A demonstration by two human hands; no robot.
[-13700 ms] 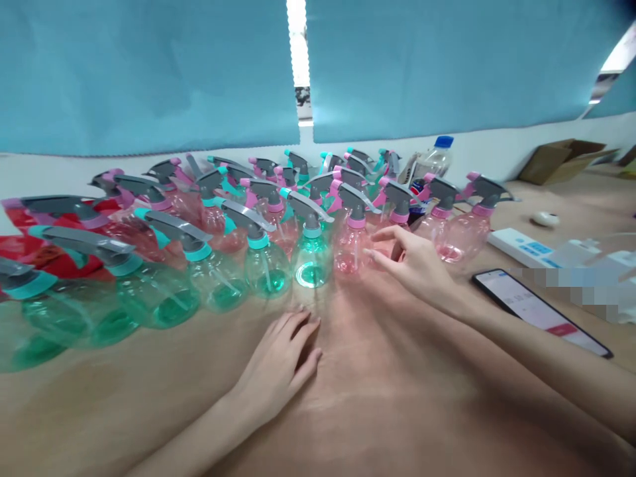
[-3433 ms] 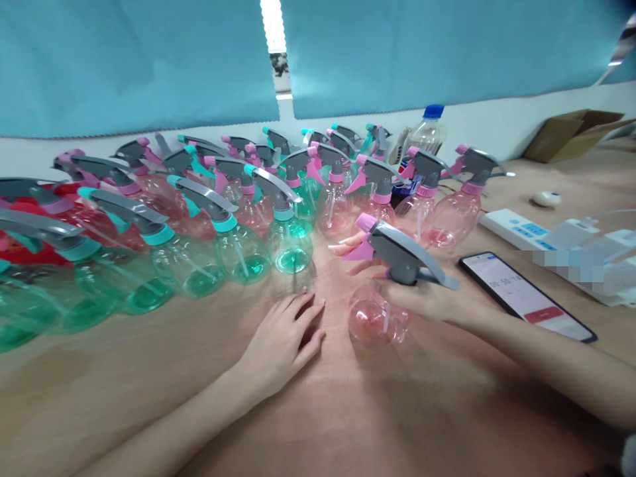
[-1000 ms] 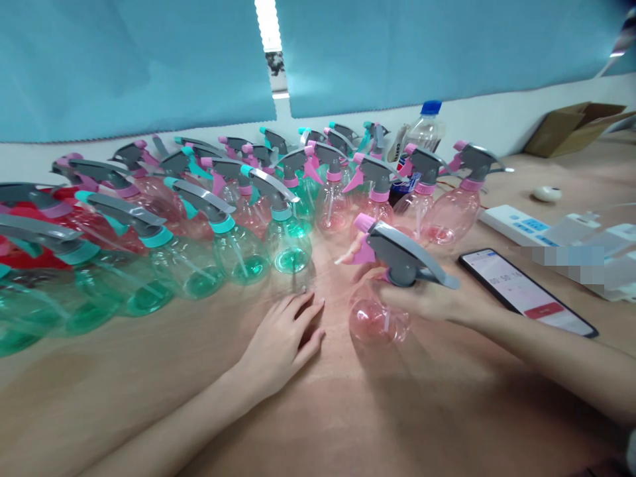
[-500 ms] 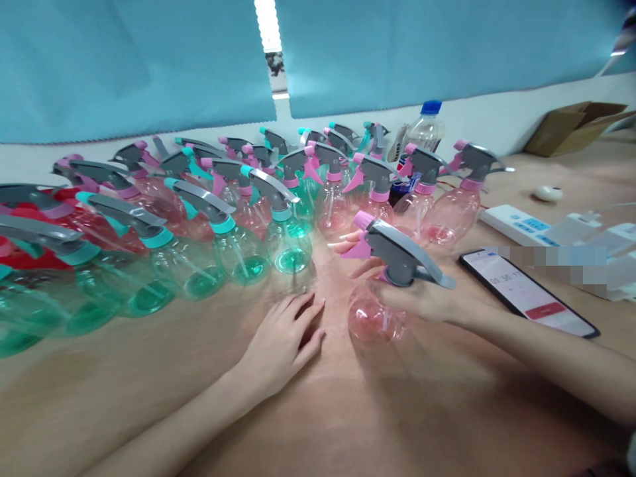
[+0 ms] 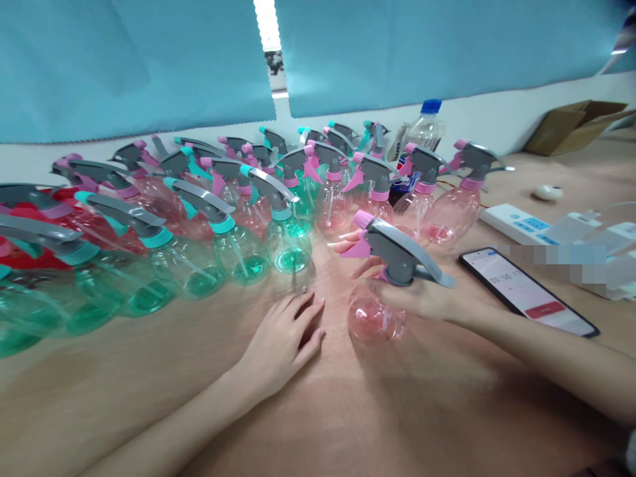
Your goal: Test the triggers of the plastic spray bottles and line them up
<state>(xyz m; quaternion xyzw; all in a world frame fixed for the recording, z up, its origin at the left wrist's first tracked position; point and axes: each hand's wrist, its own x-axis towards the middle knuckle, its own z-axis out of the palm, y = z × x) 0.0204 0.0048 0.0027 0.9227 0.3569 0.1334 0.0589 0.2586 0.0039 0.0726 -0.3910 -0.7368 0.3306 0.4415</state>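
Note:
A pink spray bottle (image 5: 376, 317) with a grey and pink trigger head stands upright on the table in front of me. My right hand (image 5: 422, 298) is wrapped round its neck from the right, the fingers partly hidden behind the bottle. To the left, my left hand (image 5: 285, 334) lies palm down on the table, fingers loosely spread and holding nothing. Beyond it stands a green spray bottle (image 5: 289, 248) with a turquoise collar, the nearest one to those fingertips. Behind the held bottle is another pink spray bottle (image 5: 454, 209).
Several more green and pink spray bottles (image 5: 191, 275) crowd the left and back. A phone (image 5: 529, 291) showing a timer lies right of my hand, near a white power strip (image 5: 519, 225). A blue-capped drink bottle (image 5: 426, 126) and a cardboard box (image 5: 569, 129) stand farther back.

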